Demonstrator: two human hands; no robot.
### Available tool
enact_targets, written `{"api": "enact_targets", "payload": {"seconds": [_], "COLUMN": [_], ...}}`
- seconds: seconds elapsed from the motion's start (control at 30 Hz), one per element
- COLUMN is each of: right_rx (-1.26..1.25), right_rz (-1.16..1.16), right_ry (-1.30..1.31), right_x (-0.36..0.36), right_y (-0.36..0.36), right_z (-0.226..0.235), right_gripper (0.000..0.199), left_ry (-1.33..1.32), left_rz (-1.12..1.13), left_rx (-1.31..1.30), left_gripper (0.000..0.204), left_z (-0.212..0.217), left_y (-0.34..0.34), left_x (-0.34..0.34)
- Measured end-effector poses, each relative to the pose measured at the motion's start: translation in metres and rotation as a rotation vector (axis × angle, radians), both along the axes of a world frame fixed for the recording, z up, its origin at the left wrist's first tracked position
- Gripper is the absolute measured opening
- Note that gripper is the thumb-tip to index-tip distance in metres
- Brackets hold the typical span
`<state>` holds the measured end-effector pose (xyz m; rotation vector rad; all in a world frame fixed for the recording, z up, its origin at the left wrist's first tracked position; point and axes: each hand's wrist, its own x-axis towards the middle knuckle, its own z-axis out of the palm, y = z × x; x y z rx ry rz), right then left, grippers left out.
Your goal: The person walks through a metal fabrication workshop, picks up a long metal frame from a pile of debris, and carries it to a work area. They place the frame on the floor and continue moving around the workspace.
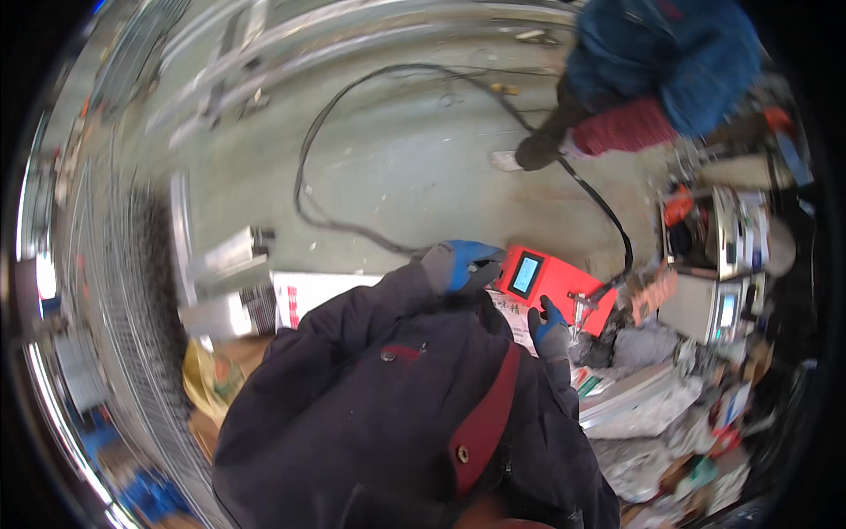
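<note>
The red machine (557,280) has its screen (526,274) lit, no finished work showing; left hand (464,264) at its left edge, grip unclear, right hand (552,331) beside it, fingers apart.

- Left hand (462,267) and right hand (552,333) are both covered in two-tone gloves, blue and grey.
- Device (595,304) is finished in bright red; its screen (526,274) is lit pale blue and framed in black.
- Wearer's jacket (370,406) is coloured dark navy, broken by a maroon strip (485,414).
- White panel (330,289) is marked in red at its left end.
- Floor (397,194) is toned grey-green, crossed by a black cable (304,159).
- Co-worker is dressed in a blue top (656,53), with maroon shown on a sleeve (621,128).
- Bag (203,377) is tinted yellow.
</note>
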<state>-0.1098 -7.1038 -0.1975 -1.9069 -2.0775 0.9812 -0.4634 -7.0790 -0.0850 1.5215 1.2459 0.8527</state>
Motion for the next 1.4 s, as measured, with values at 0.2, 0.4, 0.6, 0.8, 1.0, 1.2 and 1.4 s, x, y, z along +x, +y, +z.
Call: {"api": "enact_targets", "payload": {"seconds": [0.2,0.4,0.6,0.8,1.0,1.2,1.4], "right_rx": [-0.084,0.003,0.115,0.054,0.152,0.08,0.179], "right_rz": [0.241,0.334,0.502,0.726,0.862,0.878,1.013], "right_ry": [-0.111,-0.083,-0.158,-0.257,-0.257,-0.125,0.201], "right_x": [-0.057,-0.144,-0.232,-0.314,-0.389,-0.42,-0.442], "right_y": [0.045,0.079,0.084,0.122,0.161,0.193,0.267], "right_z": [0.005,0.022,0.032,0.059,0.072,0.058,0.033], "right_gripper": [0.055,0.056,0.039,0.037,0.046,0.044,0.023], "left_ry": [-0.203,-0.296,-0.084,-0.153,-0.278,-0.09,-0.124], "left_rz": [0.158,0.236,0.358,0.679,0.813,0.94,1.059], "left_rx": [-0.016,-0.073,0.121,0.107,-0.105,-0.167,-0.223], "left_gripper": [0.08,0.108,0.061,0.025,0.062,0.074,0.048], "left_z": [-0.035,-0.023,-0.024,-0.033,-0.045,-0.026,-0.005], "left_y": [-0.04,-0.056,-0.091,-0.127,-0.109,-0.083,-0.036], "left_x": [-0.068,-0.143,-0.217,-0.255,-0.259,-0.289,-0.298]}}
